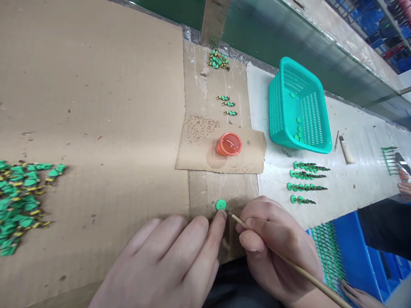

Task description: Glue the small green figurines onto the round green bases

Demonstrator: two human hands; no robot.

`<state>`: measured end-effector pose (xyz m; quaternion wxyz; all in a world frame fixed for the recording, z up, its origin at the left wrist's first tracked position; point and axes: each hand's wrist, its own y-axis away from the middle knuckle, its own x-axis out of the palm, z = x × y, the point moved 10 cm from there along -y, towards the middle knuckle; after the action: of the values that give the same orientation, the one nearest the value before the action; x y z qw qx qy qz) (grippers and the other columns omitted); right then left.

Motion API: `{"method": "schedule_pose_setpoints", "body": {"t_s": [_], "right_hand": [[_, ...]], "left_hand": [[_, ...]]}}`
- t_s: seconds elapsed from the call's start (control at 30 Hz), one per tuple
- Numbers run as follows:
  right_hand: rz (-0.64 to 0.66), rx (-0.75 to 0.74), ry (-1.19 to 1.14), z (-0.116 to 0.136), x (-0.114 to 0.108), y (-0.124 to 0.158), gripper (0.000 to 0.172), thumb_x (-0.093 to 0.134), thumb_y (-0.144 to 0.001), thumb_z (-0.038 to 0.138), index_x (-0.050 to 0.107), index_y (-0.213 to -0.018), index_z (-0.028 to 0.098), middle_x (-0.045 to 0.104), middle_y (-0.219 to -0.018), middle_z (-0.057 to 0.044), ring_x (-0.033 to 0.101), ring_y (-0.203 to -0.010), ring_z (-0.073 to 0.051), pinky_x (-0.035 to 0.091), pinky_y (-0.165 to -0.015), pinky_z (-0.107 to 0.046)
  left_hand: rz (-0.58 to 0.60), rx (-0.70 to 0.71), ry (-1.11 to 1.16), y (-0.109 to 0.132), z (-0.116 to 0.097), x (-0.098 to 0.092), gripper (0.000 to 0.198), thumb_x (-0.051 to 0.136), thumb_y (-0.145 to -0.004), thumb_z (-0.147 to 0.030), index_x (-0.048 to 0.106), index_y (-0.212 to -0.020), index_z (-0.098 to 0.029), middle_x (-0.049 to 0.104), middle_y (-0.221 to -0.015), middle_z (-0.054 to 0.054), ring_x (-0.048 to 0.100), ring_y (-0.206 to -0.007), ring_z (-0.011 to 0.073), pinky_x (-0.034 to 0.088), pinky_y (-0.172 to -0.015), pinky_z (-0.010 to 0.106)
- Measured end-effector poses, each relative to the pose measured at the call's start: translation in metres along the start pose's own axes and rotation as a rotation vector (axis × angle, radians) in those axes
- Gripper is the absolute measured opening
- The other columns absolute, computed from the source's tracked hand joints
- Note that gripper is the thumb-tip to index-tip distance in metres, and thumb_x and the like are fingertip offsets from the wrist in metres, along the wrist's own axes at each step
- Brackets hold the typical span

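Observation:
My left hand (pixel 167 261) lies flat on the cardboard (pixel 96 107), fingers stretched out, its fingertip touching a small green disc (pixel 221 205). My right hand (pixel 276 244) is closed around a thin wooden stick (pixel 302 271), whose tip points at the disc. Beyond the disc stands an orange cup (pixel 229 144) of liquid on a scrap of cardboard.
A pile of green parts (pixel 19 201) lies at the left. Small green-and-yellow pieces (pixel 218 59) sit at the back. A teal basket (pixel 298 107) holds a few green discs. Rows of assembled green pieces (pixel 305 179) lie at the right. Another person's hand (pixel 405 188) shows at the right edge.

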<state>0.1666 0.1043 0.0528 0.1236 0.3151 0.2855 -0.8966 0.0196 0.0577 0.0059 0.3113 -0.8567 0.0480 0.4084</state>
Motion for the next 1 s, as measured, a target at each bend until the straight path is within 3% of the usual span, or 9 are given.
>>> {"method": "schedule_pose_setpoints", "body": {"t_s": [0.57,0.7,0.83,1.0], "right_hand": [[0.035,-0.014,-0.001,0.000,0.001,-0.002,0.011,0.066,-0.116,0.011,0.069,-0.116,0.021,0.077,-0.088,-0.005,0.075,-0.074,-0.018,0.072,-0.064,-0.034],[-0.054,-0.031,-0.037,0.000,-0.005,0.003,0.008,0.063,-0.119,0.016,0.068,-0.124,0.019,0.076,-0.088,-0.005,0.074,-0.071,-0.018,0.071,-0.062,-0.035],[-0.223,0.015,-0.065,-0.008,-0.018,0.004,0.009,0.066,-0.116,0.014,0.070,-0.119,0.022,0.076,-0.086,-0.003,0.075,-0.066,-0.019,0.067,-0.057,-0.033],[-0.389,0.005,-0.042,-0.015,-0.040,-0.024,0.010,0.072,-0.112,0.012,0.073,-0.108,0.021,0.076,-0.084,-0.001,0.078,-0.071,-0.018,0.065,-0.063,-0.032]], "left_hand": [[0.007,0.012,-0.003,-0.002,-0.001,0.000,0.053,0.057,-0.110,-0.005,0.065,-0.162,-0.013,0.080,-0.114,0.010,0.069,-0.102,0.0301,0.048,-0.086,0.050],[0.034,0.010,-0.009,-0.005,0.000,0.001,0.051,0.054,-0.112,-0.006,0.066,-0.161,-0.012,0.080,-0.114,0.010,0.067,-0.099,0.0291,0.046,-0.083,0.049],[0.069,0.034,-0.045,-0.010,-0.002,0.003,0.043,0.055,-0.113,-0.008,0.069,-0.154,-0.009,0.078,-0.109,0.009,0.062,-0.091,0.0266,0.042,-0.080,0.048],[0.036,0.043,-0.068,-0.011,-0.003,0.000,0.041,0.056,-0.113,-0.009,0.071,-0.151,-0.009,0.077,-0.104,0.007,0.059,-0.089,0.0253,0.043,-0.082,0.047]]}}
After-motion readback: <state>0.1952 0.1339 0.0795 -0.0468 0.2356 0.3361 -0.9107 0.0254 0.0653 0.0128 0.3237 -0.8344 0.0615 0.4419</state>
